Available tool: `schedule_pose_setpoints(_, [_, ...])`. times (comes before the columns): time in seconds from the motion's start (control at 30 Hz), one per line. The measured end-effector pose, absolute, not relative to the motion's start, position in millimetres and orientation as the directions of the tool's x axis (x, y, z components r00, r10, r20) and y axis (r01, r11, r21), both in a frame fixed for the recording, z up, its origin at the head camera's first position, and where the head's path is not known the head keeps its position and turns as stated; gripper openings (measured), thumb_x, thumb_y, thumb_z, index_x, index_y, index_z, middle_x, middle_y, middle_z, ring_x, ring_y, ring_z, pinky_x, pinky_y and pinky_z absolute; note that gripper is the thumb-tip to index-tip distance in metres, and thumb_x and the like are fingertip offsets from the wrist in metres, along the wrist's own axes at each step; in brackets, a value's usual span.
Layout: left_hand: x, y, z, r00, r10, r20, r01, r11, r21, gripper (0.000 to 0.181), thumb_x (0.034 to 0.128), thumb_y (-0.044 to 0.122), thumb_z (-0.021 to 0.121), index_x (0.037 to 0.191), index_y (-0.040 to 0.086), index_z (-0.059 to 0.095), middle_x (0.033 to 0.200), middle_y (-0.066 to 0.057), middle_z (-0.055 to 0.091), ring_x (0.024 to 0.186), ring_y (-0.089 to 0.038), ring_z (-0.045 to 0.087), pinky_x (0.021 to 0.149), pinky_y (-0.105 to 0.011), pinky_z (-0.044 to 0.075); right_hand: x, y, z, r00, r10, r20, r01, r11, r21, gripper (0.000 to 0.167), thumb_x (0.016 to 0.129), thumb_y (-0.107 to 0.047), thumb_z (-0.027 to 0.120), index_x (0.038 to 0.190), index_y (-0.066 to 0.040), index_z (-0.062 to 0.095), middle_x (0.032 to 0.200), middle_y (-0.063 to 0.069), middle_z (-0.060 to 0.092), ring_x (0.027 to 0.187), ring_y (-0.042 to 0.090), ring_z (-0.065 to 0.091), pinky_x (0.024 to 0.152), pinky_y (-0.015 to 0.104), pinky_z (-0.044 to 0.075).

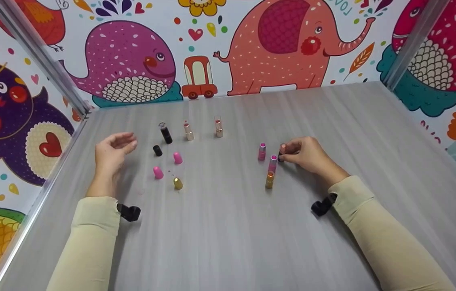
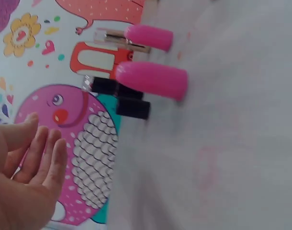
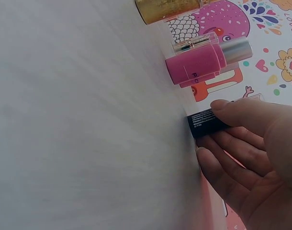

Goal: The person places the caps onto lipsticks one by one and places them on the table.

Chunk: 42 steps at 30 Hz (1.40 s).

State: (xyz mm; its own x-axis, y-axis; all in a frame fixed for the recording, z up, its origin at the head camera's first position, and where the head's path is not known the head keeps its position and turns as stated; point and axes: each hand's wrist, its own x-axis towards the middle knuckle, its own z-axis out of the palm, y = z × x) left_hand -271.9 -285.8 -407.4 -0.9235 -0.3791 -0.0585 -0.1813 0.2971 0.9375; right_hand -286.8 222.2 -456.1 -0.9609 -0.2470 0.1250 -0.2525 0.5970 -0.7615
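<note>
My right hand point(image 1: 309, 155) pinches a small black lipstick point(image 3: 206, 123) between thumb and fingers, its base at the table. Small white print shows on its side in the right wrist view. Left of it stand two pink lipsticks with silver collars, a farther pink lipstick point(image 1: 262, 152) and a nearer pink lipstick point(image 1: 272, 163), plus a gold lipstick point(image 1: 269, 180) in front. My left hand point(image 1: 110, 155) holds nothing, its fingers loosely bent above the table's left side. Nearest to it is a black cap point(image 1: 157, 150), with two pink caps point(image 1: 158, 172) and a gold cap point(image 1: 178, 183) close by.
Farther back stand a black lipstick tube with a clear top point(image 1: 165, 133) and two pale gold lipsticks point(image 1: 188, 132). The grey table point(image 1: 212, 234) meets cartoon-printed walls at the back and sides, with metal posts point(image 1: 414, 44) in the corners.
</note>
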Motion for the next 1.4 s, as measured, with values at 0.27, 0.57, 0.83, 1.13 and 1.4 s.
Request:
schedule_pose_setpoints(0.27, [-279.8, -292.3, -445.3, -0.935, -0.302, -0.188, -0.221, 0.078, 0.972, 0.051, 0.0969, -0.001, 0.076, 0.145, -0.005, 0.060, 0.116, 0.001, 0.076, 0.097, -0.002, 0.071, 0.095, -0.018, 0.057, -287.6, 220.3, -457.1, -0.957, -0.263, 0.126, -0.262, 0.582, -0.770, 0.013, 0.089, -0.005, 0.087, 0.098, 0.001, 0.081, 0.096, 0.011, 0.080, 0.087, 0.010, 0.069, 0.074, 0.013, 0.048])
schedule_pose_setpoints(0.57, [-289.9, -279.9, -449.7, -0.940, -0.242, -0.239, -0.292, 0.215, 0.932, 0.051, 0.0980, 0.010, 0.079, 0.146, 0.002, 0.063, 0.147, -0.014, 0.065, 0.126, -0.016, 0.064, 0.111, -0.029, 0.051, -286.8, 219.5, -456.2, -0.956, -0.263, 0.133, -0.267, 0.579, -0.770, 0.010, 0.089, -0.005, 0.087, 0.096, 0.000, 0.081, 0.094, 0.009, 0.080, 0.086, 0.011, 0.069, 0.073, 0.013, 0.049])
schedule_pose_setpoints(0.83, [-294.0, -269.7, -450.4, -0.955, -0.233, -0.186, -0.263, 0.370, 0.891, 0.047, 0.0983, 0.011, 0.079, 0.143, 0.002, 0.066, 0.144, -0.019, 0.064, 0.133, -0.028, 0.059, 0.113, -0.039, 0.048, -287.8, 219.7, -459.4, -0.952, -0.272, 0.141, -0.275, 0.556, -0.784, 0.011, 0.089, -0.004, 0.086, 0.096, 0.002, 0.080, 0.095, 0.013, 0.080, 0.085, 0.010, 0.068, 0.071, 0.012, 0.049])
schedule_pose_setpoints(1.13, [-294.3, -257.5, -453.7, -0.965, -0.246, -0.088, -0.204, 0.500, 0.841, 0.033, 0.0960, 0.007, 0.080, 0.127, -0.002, 0.074, 0.132, -0.022, 0.070, 0.125, -0.034, 0.061, 0.111, -0.044, 0.049, -286.9, 222.5, -457.5, -0.955, -0.264, 0.138, -0.271, 0.577, -0.771, 0.010, 0.089, -0.004, 0.086, 0.097, 0.000, 0.080, 0.096, 0.011, 0.080, 0.086, 0.010, 0.069, 0.072, 0.013, 0.050])
schedule_pose_setpoints(1.4, [-283.7, -256.3, -451.8, -0.965, -0.253, -0.063, -0.196, 0.547, 0.814, 0.029, 0.0939, 0.007, 0.082, 0.121, -0.002, 0.077, 0.124, -0.022, 0.074, 0.118, -0.032, 0.065, 0.105, -0.043, 0.053, -287.0, 223.4, -456.9, -0.955, -0.265, 0.132, -0.266, 0.574, -0.774, 0.011, 0.089, -0.004, 0.086, 0.098, 0.000, 0.081, 0.095, 0.011, 0.081, 0.087, 0.011, 0.069, 0.073, 0.013, 0.051])
